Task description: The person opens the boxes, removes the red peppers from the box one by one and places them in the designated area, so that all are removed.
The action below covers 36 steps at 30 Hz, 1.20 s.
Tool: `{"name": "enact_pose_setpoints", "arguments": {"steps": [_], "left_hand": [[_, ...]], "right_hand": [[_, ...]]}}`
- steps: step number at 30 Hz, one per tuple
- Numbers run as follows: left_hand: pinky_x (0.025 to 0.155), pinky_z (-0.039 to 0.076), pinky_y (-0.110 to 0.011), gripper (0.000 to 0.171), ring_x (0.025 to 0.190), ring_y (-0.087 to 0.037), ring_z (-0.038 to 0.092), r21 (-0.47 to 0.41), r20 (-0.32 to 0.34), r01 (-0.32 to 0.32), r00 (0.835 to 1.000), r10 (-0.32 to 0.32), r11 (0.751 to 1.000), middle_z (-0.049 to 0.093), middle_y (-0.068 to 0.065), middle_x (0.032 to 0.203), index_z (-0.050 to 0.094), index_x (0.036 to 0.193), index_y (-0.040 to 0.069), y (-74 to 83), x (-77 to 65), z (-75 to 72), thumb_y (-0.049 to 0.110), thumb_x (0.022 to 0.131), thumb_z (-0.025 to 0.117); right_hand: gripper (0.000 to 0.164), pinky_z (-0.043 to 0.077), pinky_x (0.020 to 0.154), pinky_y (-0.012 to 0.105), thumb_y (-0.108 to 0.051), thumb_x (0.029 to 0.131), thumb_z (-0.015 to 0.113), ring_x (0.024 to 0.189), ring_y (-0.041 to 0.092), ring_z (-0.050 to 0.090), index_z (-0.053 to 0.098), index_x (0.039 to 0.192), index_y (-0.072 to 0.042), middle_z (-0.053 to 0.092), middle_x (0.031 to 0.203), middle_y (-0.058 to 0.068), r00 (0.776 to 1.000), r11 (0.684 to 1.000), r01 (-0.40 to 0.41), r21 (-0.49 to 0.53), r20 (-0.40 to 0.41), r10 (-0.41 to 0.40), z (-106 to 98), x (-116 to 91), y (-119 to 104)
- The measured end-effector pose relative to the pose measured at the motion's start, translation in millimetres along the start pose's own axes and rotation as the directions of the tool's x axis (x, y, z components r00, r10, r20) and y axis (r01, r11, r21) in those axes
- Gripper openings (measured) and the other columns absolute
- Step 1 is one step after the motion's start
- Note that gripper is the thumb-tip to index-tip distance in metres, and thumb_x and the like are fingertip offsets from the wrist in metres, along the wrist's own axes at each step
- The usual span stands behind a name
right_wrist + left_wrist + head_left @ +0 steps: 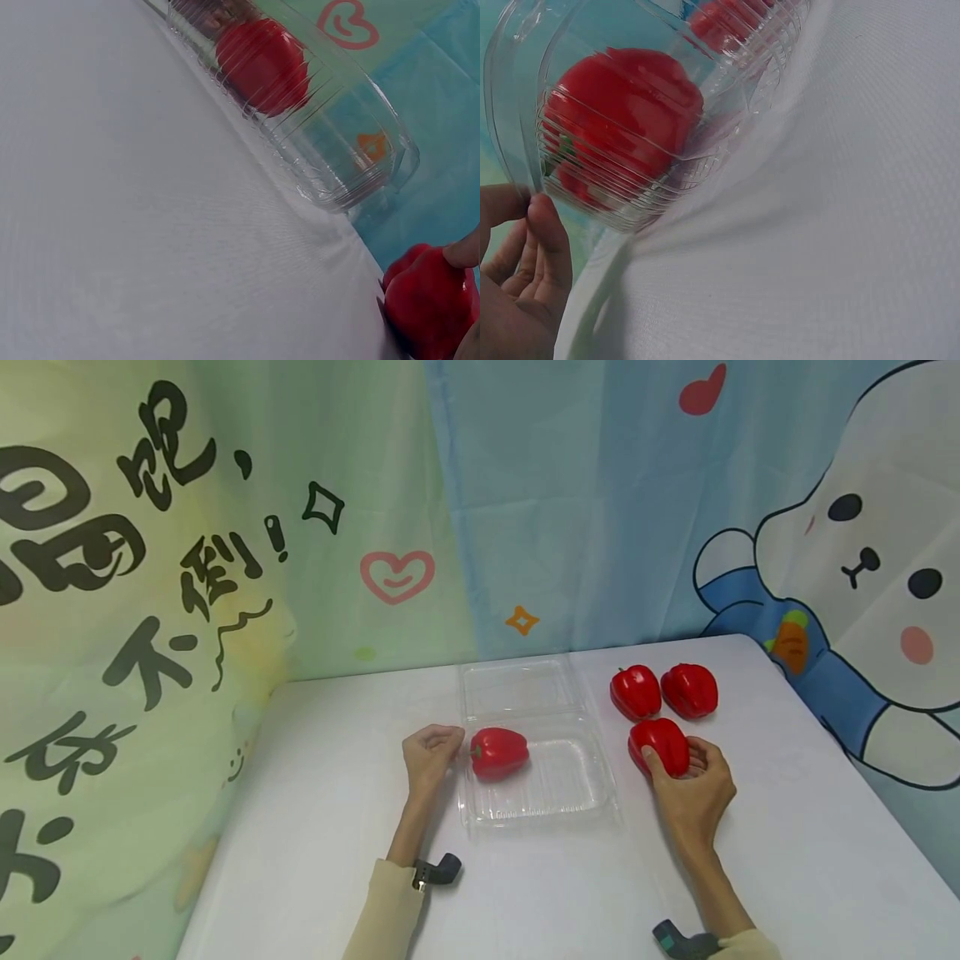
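A clear plastic clamshell container (pixel 558 781) lies on the table with its lid folded back toward the wall. One red bell pepper (pixel 499 753) rests inside it at the left, stem pointing left. My left hand (pixel 432 758) pinches the container's left rim between thumb and forefinger, as the left wrist view shows closely. To the right of the container, my right hand (pixel 693 793) grips a second red bell pepper (pixel 663 746), thumb on its near side. In the right wrist view, this held pepper (pixel 427 304) appears at the lower right edge, close to the tabletop.
Two more red bell peppers, one left (pixel 636 692) and one right (pixel 689 690), sit just behind the held one. The white table (pixel 322 827) meets a printed cloth backdrop (pixel 525 510) at its far edge. A dark wrist camera (pixel 438 869) is on the left forearm.
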<state>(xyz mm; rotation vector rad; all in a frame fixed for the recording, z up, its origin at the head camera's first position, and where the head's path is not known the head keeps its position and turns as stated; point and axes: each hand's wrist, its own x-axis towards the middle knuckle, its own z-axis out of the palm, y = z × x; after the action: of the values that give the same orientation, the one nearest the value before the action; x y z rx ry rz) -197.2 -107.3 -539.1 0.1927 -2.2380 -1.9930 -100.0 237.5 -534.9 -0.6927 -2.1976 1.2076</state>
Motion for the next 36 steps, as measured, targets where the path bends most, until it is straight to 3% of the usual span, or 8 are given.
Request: {"name": "enact_pose_setpoints", "arguments": {"steps": [7, 18, 27, 31, 34, 36], "left_hand": [[0.061, 0.054, -0.017, 0.013, 0.064, -0.005, 0.068, 0.0, -0.009, -0.005, 1.0, 0.005, 1.0, 0.082, -0.023, 0.089, 0.08, 0.098, -0.004, -0.5, -0.4, 0.7, 0.009, 0.095, 0.08], [0.06, 0.052, -0.018, 0.014, 0.063, -0.006, 0.066, -0.015, -0.024, -0.011, 1.0, 0.011, 1.0, 0.081, -0.028, 0.09, 0.08, 0.101, -0.006, -0.6, 1.1, 1.8, 0.007, 0.096, 0.08], [0.063, 0.054, -0.018, 0.015, 0.065, -0.007, 0.067, 0.002, -0.012, -0.026, 1.0, 0.026, 1.0, 0.081, -0.023, 0.086, 0.08, 0.099, -0.004, -2.3, 0.5, -1.2, 0.011, 0.097, 0.08], [0.061, 0.054, -0.019, 0.015, 0.064, -0.006, 0.068, -0.007, -0.001, -0.027, 1.0, 0.027, 1.0, 0.081, -0.02, 0.083, 0.079, 0.099, -0.004, -3.0, 0.8, -1.3, 0.011, 0.096, 0.08], [0.062, 0.054, -0.018, 0.014, 0.065, -0.006, 0.068, 0.001, 0.008, -0.026, 1.0, 0.026, 1.0, 0.081, -0.018, 0.084, 0.08, 0.1, -0.002, -3.1, 1.2, -1.5, 0.012, 0.096, 0.08], [0.062, 0.053, -0.018, 0.014, 0.066, -0.006, 0.069, 0.01, 0.01, -0.029, 1.0, 0.029, 1.0, 0.082, -0.019, 0.085, 0.08, 0.1, -0.002, -2.8, 1.3, -2.2, 0.012, 0.097, 0.08]], "right_hand": [[0.073, 0.057, 0.111, 0.059, -0.035, 0.092, 0.088, 0.125, 0.03, 0.066, 0.057, 0.152, -0.008, 0.066, 0.151, 0.013, 1.0, 1.0, -0.009, -0.004, -0.002, 0.009, 1, -2, 1], [0.08, 0.056, 0.113, 0.059, -0.038, 0.091, 0.088, 0.129, 0.036, 0.062, 0.052, 0.155, -0.007, 0.063, 0.153, 0.017, 0.999, 0.999, -0.046, 0.007, 0.015, 0.046, 0, -5, -4], [0.084, 0.054, 0.113, 0.064, -0.041, 0.092, 0.087, 0.134, 0.036, 0.058, 0.048, 0.159, -0.01, 0.058, 0.157, 0.016, 0.997, 0.997, -0.08, -0.017, 0.009, 0.08, -2, -3, -12], [0.082, 0.055, 0.113, 0.06, -0.037, 0.09, 0.089, 0.132, 0.029, 0.057, 0.05, 0.158, -0.012, 0.059, 0.155, 0.013, 0.999, 1.0, -0.011, -0.011, -0.046, 0.01, -1, -1, -17], [0.076, 0.056, 0.112, 0.047, -0.03, 0.088, 0.091, 0.124, 0.019, 0.059, 0.057, 0.154, -0.013, 0.064, 0.149, 0.012, 0.988, 0.991, 0.123, 0.055, -0.104, -0.117, 1, 2, -26], [0.071, 0.055, 0.112, 0.034, -0.023, 0.086, 0.093, 0.12, 0.015, 0.061, 0.062, 0.149, -0.011, 0.068, 0.144, 0.011, 0.968, 0.964, 0.238, 0.115, -0.114, -0.226, 5, 5, -34]]}}
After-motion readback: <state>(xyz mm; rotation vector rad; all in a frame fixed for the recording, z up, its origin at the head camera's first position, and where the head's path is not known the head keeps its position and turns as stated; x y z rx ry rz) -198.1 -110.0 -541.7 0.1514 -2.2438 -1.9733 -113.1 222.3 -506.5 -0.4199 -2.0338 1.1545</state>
